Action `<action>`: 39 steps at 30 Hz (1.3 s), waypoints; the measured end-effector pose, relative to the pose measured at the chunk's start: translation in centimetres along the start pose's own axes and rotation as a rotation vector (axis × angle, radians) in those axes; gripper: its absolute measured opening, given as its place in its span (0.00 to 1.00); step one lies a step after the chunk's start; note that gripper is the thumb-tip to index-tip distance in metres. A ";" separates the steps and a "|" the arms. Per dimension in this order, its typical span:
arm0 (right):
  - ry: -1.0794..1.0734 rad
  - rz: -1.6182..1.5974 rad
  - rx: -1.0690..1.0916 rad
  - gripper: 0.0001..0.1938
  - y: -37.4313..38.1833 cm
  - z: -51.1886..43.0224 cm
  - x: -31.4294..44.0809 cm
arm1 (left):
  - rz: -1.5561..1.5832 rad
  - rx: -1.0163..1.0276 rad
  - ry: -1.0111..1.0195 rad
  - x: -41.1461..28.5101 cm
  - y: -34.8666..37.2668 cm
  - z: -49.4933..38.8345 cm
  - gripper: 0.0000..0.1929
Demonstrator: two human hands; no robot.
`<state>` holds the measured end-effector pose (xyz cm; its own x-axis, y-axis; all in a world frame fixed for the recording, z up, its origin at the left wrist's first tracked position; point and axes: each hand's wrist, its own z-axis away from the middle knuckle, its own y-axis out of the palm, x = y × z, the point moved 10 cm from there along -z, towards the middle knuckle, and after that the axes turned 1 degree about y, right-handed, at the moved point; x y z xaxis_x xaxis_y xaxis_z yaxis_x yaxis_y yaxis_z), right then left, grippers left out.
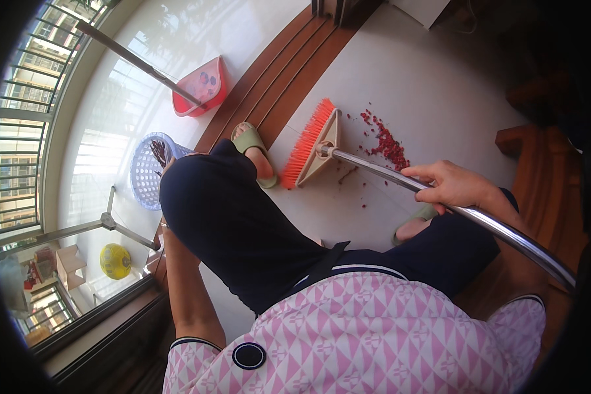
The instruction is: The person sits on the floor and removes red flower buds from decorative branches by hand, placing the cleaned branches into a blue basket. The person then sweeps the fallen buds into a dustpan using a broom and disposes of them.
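Note:
My right hand point(453, 184) grips the shiny metal handle of a broom point(384, 170). The broom's cream head with orange bristles point(308, 145) rests on the pale floor beside my green slipper. Scattered small red pieces point(386, 145) lie right of the broom head, with a few loose ones below. My left hand is mostly hidden behind my raised knee, near a light blue perforated plastic basket point(147, 192) that holds dark thin sticks. Whether that hand grips the basket is not visible.
A red long-handled dustpan point(202, 88) stands beyond the brown sliding-door track point(280, 64). A yellow ball point(114, 261) and a metal stand point(108, 221) are at the left. Wooden furniture point(546, 167) stands at the right.

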<state>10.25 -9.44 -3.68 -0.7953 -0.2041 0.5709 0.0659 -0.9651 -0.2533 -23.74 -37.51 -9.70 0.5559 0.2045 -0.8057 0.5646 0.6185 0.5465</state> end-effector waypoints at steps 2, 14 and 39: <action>-0.009 0.085 0.017 0.27 -0.3 0.5 0.7 | -0.001 0.001 0.003 0.0 -0.1 0.2 0.22; -0.048 0.302 0.220 0.27 6.4 -1.0 1.6 | 0.003 -0.005 -0.005 0.4 -0.7 1.1 0.21; 0.061 0.038 -0.112 0.27 -7.5 7.2 -1.5 | -0.014 0.037 -0.001 1.2 1.5 0.7 0.20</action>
<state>15.31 -3.10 3.02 -0.8291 -0.2260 0.5114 0.0312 -0.9319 -0.3614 -21.81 -36.84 -9.71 0.5486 0.1956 -0.8129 0.5940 0.5930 0.5436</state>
